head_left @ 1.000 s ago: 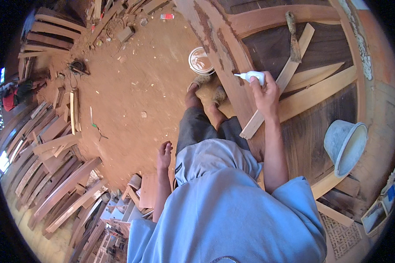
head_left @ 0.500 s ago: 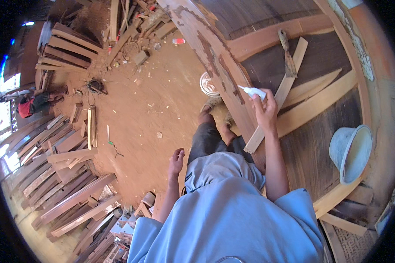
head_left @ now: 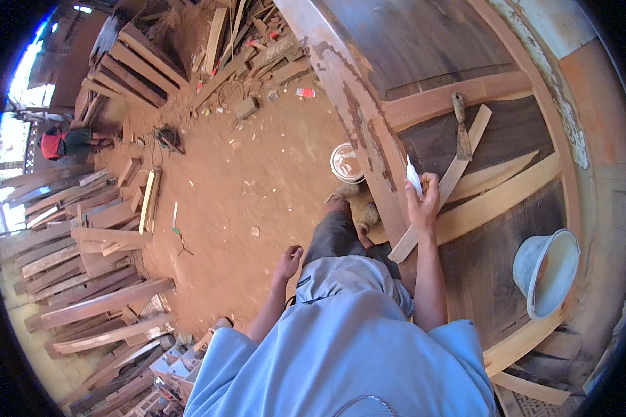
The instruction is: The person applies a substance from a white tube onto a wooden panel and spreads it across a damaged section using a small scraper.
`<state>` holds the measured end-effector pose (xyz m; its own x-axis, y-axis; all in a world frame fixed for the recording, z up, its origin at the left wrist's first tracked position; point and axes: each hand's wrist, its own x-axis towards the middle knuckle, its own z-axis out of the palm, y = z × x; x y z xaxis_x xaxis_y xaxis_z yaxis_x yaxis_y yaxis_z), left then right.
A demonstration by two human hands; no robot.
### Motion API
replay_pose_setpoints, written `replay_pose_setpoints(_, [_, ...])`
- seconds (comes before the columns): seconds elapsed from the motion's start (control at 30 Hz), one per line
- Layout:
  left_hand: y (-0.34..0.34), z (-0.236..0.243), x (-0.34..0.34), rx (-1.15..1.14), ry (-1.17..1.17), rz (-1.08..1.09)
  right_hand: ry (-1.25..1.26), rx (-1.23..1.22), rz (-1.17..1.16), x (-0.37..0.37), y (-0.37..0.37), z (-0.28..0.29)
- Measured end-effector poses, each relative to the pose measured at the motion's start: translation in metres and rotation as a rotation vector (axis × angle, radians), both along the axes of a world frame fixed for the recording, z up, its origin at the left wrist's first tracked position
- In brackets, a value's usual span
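My right hand [head_left: 424, 200] is closed around a small white squeeze bottle [head_left: 413, 176] with a thin nozzle, which points up and away from me. The bottle is over the near edge of a large wooden panel frame [head_left: 368, 118] with dark patches along its rail. On the panel, beyond my hand, a scraper [head_left: 462, 132] with a worn handle lies across a loose wooden batten [head_left: 446, 182]. My left hand [head_left: 289, 263] hangs over the floor at my left side, fingers loosely curled, with nothing visible in it.
A grey bucket [head_left: 525, 267] sits on the panel at right. On the floor by my feet stands a white tub [head_left: 346, 164] with pale brown contents. Stacked timber [head_left: 104, 243] lines the left side, offcuts [head_left: 257, 59] lie at the far end, and another person [head_left: 69, 142] is at far left.
The squeeze bottle has turned in my right hand: its nozzle pointed left and now points upward. My view has shifted somewhat. The left hand still hangs at my side.
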<state>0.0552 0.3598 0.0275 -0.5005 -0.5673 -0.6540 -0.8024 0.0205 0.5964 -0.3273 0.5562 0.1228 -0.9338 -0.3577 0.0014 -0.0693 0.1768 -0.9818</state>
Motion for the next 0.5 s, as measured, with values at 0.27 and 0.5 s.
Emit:
replay_pose_setpoints(0.27, [0.0, 0.064, -0.105, 0.064, 0.261, -0.278, -0.234, -0.179, -0.012, 0.035, 0.012, 0.049])
replay_pose_setpoints(0.5, [0.015, 0.198, -0.198, 0.245, 0.712, -0.398, -0.412, -0.253, 0.175, 0.086, -0.012, 0.086])
